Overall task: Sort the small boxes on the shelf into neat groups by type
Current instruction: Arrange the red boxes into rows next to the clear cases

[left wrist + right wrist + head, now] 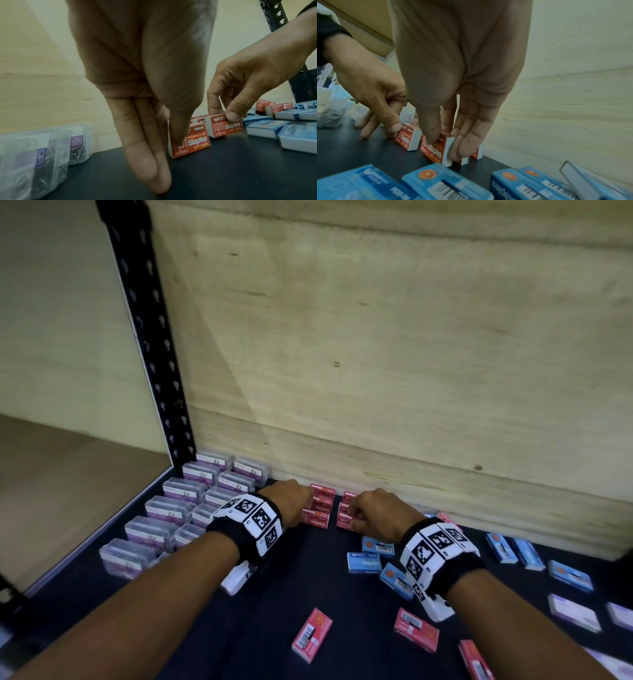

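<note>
Head view, left hand: the left hand (291, 503) reaches to the left column of red staple boxes (318, 505) standing near the wooden back wall (376, 354) of the shelf (274, 594).
Head view, right hand: the right hand (376, 517) is at the right column of red boxes, just beside the left column.
Head view, other boxes: clear plastic boxes (171, 515) sit in two rows at the shelf's left; blue staple boxes (364, 562) and loose red ones (311, 634) lie scattered at right and front.
Left wrist view: thumb and fingers (142, 155) of the left hand pinch a red staple box (193, 142) standing on edge; the right hand (248, 81) pinches a second red box (224, 125) beside it.
Right wrist view: the right hand's fingers (467, 146) and thumb grasp a red box (435, 150) on edge; the left hand (373, 86) grips its neighbour (407, 139); blue boxes (447, 182) lie flat in front.
</note>
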A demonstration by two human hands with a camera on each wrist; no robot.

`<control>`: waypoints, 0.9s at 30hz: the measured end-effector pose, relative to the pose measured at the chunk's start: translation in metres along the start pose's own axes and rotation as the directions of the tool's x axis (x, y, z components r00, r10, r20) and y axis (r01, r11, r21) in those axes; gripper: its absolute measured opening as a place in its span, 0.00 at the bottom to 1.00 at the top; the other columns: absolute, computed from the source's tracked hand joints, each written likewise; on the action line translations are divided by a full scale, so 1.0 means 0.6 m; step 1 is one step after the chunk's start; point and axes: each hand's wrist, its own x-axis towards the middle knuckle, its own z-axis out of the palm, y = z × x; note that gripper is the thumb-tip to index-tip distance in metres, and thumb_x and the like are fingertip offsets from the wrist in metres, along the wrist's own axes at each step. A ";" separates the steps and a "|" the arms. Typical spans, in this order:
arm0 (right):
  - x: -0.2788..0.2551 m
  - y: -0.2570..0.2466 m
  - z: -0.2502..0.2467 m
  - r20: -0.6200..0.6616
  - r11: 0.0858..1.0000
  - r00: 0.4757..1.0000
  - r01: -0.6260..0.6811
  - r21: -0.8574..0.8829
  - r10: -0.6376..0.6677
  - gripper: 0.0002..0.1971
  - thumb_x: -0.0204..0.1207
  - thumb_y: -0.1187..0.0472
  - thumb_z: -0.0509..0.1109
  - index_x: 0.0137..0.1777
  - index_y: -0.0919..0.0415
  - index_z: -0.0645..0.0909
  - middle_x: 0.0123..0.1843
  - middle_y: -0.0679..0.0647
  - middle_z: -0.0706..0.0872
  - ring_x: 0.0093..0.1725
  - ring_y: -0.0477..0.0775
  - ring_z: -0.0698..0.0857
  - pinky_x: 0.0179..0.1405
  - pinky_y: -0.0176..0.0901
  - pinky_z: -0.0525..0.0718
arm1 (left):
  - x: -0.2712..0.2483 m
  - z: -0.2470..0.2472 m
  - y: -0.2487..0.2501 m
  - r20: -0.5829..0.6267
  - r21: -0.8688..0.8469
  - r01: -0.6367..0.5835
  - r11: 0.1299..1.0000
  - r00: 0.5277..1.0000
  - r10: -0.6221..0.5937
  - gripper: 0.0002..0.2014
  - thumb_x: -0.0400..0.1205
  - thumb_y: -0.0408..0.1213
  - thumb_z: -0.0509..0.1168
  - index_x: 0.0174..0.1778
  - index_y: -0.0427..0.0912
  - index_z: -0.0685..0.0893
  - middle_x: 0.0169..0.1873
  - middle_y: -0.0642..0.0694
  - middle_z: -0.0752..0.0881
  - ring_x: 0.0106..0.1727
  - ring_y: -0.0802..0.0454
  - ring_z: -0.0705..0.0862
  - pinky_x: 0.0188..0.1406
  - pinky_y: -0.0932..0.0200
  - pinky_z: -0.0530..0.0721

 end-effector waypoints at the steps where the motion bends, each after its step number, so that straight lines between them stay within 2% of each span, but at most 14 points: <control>1: 0.000 0.000 0.000 -0.002 1.000 1.000 0.002 0.004 -0.002 0.07 0.79 0.55 0.70 0.50 0.57 0.85 0.48 0.55 0.88 0.46 0.57 0.86 0.44 0.45 0.81 | -0.001 -0.001 0.001 0.002 -0.006 0.004 1.000 1.000 -0.004 0.15 0.85 0.37 0.64 0.66 0.40 0.75 0.54 0.38 0.86 0.51 0.40 0.88 0.49 0.54 0.85; 6: -0.003 0.004 0.001 -0.003 1.000 1.000 0.000 0.023 0.000 0.07 0.79 0.56 0.71 0.53 0.57 0.85 0.50 0.54 0.88 0.48 0.55 0.86 0.46 0.45 0.82 | -0.002 -0.003 0.002 0.008 -0.011 0.010 1.000 1.000 -0.010 0.15 0.85 0.36 0.64 0.67 0.40 0.76 0.53 0.37 0.87 0.51 0.40 0.88 0.44 0.55 0.83; 14: -0.009 0.004 0.001 -0.014 0.998 1.000 -0.008 0.067 0.009 0.10 0.79 0.55 0.73 0.57 0.56 0.85 0.54 0.53 0.88 0.51 0.53 0.86 0.50 0.43 0.83 | -0.002 0.000 0.002 -0.006 0.015 0.011 1.000 1.000 -0.011 0.14 0.84 0.38 0.64 0.64 0.41 0.76 0.52 0.39 0.86 0.48 0.42 0.88 0.49 0.51 0.86; 16: -0.013 0.007 -0.002 -0.019 0.997 1.000 -0.004 0.082 0.006 0.10 0.79 0.54 0.73 0.57 0.55 0.86 0.53 0.51 0.88 0.50 0.51 0.86 0.49 0.42 0.83 | -0.003 0.000 0.002 -0.010 0.015 0.007 1.000 1.000 -0.007 0.14 0.84 0.39 0.65 0.65 0.41 0.76 0.47 0.42 0.86 0.48 0.42 0.88 0.51 0.50 0.87; 17: -0.017 0.009 -0.006 -0.021 0.995 1.000 -0.005 0.095 0.007 0.10 0.79 0.53 0.73 0.57 0.54 0.86 0.52 0.49 0.88 0.49 0.50 0.86 0.48 0.41 0.82 | -0.003 0.000 0.001 -0.015 0.012 0.001 1.000 1.000 -0.001 0.15 0.84 0.40 0.65 0.65 0.41 0.75 0.40 0.45 0.84 0.48 0.42 0.88 0.52 0.50 0.86; 19: -0.024 0.017 -0.016 -0.025 0.994 1.000 -0.009 0.108 0.012 0.10 0.79 0.52 0.73 0.57 0.54 0.86 0.51 0.48 0.87 0.49 0.49 0.85 0.46 0.39 0.78 | -0.003 0.000 -0.002 -0.016 0.007 -0.009 1.000 1.000 0.009 0.17 0.84 0.42 0.66 0.66 0.41 0.74 0.31 0.52 0.76 0.48 0.43 0.87 0.53 0.50 0.86; 21: -0.036 0.030 -0.029 -0.034 0.995 0.999 -0.026 0.101 0.030 0.11 0.79 0.51 0.73 0.57 0.53 0.85 0.51 0.48 0.87 0.49 0.49 0.84 0.45 0.39 0.77 | -0.005 0.000 -0.005 -0.003 0.012 -0.007 1.000 1.000 0.007 0.21 0.82 0.45 0.68 0.67 0.42 0.73 0.36 0.50 0.80 0.50 0.44 0.87 0.54 0.49 0.85; 22: -0.043 0.038 -0.035 -0.039 0.994 0.998 -0.040 0.097 0.044 0.11 0.79 0.51 0.73 0.57 0.53 0.85 0.51 0.47 0.86 0.49 0.49 0.83 0.45 0.39 0.76 | -0.007 -0.001 -0.007 0.005 0.014 0.002 1.000 1.000 -0.003 0.22 0.82 0.47 0.68 0.68 0.42 0.72 0.43 0.47 0.84 0.52 0.44 0.86 0.55 0.50 0.85; 24: -0.058 0.057 -0.047 -0.045 0.994 0.996 -0.075 0.084 0.079 0.11 0.79 0.52 0.73 0.58 0.53 0.85 0.50 0.46 0.85 0.47 0.48 0.81 0.45 0.39 0.74 | -0.012 -0.003 -0.010 0.015 0.021 0.017 1.000 1.000 -0.017 0.24 0.81 0.49 0.69 0.67 0.42 0.71 0.56 0.42 0.84 0.55 0.44 0.84 0.55 0.51 0.83; 27: -0.085 0.090 -0.063 -0.042 0.988 0.988 -0.144 0.064 0.147 0.11 0.79 0.53 0.72 0.59 0.53 0.85 0.52 0.48 0.86 0.47 0.47 0.80 0.46 0.38 0.74 | -0.030 -0.008 -0.004 0.022 0.021 0.005 1.000 1.000 -0.006 0.21 0.81 0.48 0.68 0.64 0.42 0.72 0.57 0.43 0.84 0.56 0.45 0.84 0.52 0.54 0.82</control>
